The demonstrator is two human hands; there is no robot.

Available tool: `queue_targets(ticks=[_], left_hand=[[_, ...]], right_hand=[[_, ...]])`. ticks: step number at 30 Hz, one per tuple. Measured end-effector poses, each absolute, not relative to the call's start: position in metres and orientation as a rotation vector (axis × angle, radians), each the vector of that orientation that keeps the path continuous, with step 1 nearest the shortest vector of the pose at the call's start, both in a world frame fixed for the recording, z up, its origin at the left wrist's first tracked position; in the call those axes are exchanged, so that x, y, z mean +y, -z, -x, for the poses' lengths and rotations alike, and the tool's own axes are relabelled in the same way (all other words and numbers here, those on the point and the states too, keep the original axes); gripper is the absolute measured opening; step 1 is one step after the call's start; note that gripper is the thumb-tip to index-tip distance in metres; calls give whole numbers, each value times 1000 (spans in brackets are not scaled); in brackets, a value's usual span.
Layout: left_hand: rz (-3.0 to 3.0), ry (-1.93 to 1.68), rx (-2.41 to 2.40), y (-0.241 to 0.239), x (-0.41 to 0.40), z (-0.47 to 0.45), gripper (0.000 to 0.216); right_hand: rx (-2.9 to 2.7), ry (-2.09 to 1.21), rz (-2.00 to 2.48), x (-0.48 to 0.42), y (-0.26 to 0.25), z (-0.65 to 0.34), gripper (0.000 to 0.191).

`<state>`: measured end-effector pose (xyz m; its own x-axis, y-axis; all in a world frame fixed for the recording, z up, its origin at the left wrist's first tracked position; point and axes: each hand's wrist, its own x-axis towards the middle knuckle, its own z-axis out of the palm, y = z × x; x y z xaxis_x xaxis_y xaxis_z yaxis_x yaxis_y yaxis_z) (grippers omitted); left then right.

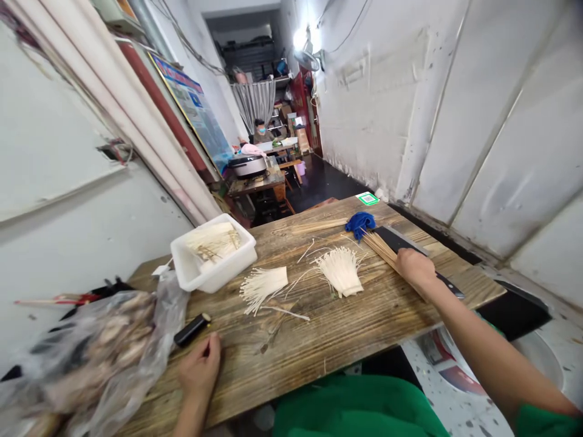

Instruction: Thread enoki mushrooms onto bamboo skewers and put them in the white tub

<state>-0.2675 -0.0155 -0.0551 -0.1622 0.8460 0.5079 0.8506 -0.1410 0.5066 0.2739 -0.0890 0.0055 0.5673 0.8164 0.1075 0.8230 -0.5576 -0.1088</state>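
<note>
My right hand [415, 267] is closed over the near end of a bundle of bamboo skewers [380, 246], on the right of the wooden table. Just beside it lies a cleaver [396, 238] with a black handle, and a blue cloth [359, 223] sits at the skewers' far end. My left hand [200, 361] rests curled at the table's left, with nothing visible in it. A small black cylinder [192, 329] lies just beyond it. Between my hands are two fanned clumps of enoki mushrooms, a smaller clump [268, 285] and a larger clump [340, 272], with loose strands around.
A white plastic tub [214, 276] holding more enoki stands at the table's left edge. Nearer me is a clear plastic bag [118, 346] of brownish pieces. More skewers [321, 226] lie along the far side. A masked person [262, 133] is at a far table.
</note>
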Motion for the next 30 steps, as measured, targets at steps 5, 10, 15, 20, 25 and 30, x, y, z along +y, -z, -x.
queue_targets(ticks=[5,10,15,20,25,30], left_hand=[[2127,1155,-1853,54,-22,261,35],[2644,1079,-1080,32,-32,190,22],[2863,919,-502,18,-25,80,22],[2865,852,-386,24,-12,14,21],[2896,712,-350,27,-7,-1,22],[2900,697,-300,28,-4,-1,24]], right_hand=[[-1431,100,2341,-73,-28,-267,22],[-1392,99,1796,-88,-16,-229,18],[-1669,-202,1747,-104,19,-200,10],[-1931,-173,1832,-108,23,-191,38],[-2108,-62,1961,-106,15,-186,28],[-2240,84,1947,-99,10,-189,24]])
